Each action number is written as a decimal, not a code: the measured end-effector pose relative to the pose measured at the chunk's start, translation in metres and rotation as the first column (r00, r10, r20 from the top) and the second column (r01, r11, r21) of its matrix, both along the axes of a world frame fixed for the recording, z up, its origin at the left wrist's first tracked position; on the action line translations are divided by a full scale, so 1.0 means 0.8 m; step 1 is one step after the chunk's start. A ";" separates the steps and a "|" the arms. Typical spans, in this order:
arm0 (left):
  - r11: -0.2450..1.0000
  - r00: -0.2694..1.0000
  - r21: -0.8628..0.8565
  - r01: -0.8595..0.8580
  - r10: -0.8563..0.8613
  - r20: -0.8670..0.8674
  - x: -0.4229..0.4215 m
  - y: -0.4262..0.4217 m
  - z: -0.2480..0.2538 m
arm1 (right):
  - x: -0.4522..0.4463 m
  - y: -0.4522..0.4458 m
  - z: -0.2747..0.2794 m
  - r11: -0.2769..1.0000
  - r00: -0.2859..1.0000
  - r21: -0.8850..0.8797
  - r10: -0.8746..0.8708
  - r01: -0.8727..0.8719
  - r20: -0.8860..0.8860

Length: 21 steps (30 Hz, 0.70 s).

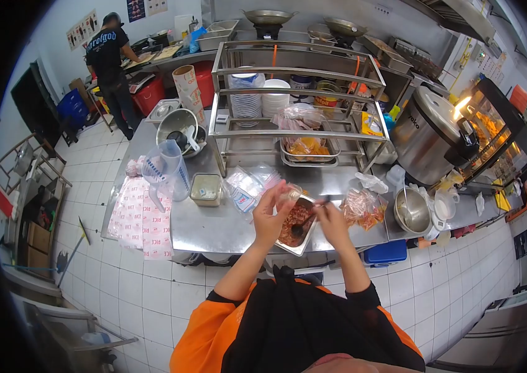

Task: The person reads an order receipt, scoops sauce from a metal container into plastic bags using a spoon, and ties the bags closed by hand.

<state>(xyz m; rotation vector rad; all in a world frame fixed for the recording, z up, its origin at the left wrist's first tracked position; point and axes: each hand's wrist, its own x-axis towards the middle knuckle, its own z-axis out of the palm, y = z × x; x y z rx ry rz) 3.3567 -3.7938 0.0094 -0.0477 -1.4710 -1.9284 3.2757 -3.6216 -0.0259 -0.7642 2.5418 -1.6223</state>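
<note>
In front of me on the steel table is a rectangular metal pan [298,250] of reddish-brown chopped food [288,233]. The bowl of a dark spoon [297,230] rests in the food, and my right hand [330,219] grips its handle over the pan's right side. My left hand [270,210] is raised at the pan's upper left edge, fingers curled round a small, clear, plastic-looking thing [292,193] whose exact kind I cannot make out. Clear plastic bags [245,189] lie left of this hand. Right of the pan sits a plastic bag of orange-red food [363,208].
A steel rack [301,133] with stacked containers stands behind the pan. Leftward are a square container [206,189], a clear measuring jug [167,171] and printed paper [130,217]. A metal bowl [412,211] and large cooker [425,133] stand right. Another person [112,68] works far left.
</note>
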 end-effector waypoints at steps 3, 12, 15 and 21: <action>0.927 0.984 0.333 0.172 -0.176 -0.018 -0.001 0.012 0.017 | 0.002 -0.022 -0.007 0.933 0.953 -0.360 0.114 -0.005 0.282; 0.916 0.939 0.231 0.329 -0.344 0.027 0.016 0.029 0.012 | 0.039 -0.039 0.089 0.945 0.994 -0.322 0.024 -0.056 -0.104; 0.963 0.963 0.125 0.238 -0.251 0.096 0.025 0.016 0.006 | 0.051 -0.038 0.091 0.929 0.995 -0.367 0.012 -0.048 -0.101; 0.986 0.982 0.085 0.146 -0.154 0.108 0.041 -0.002 -0.004 | 0.054 -0.032 0.078 0.926 0.992 -0.364 0.062 -0.100 -0.114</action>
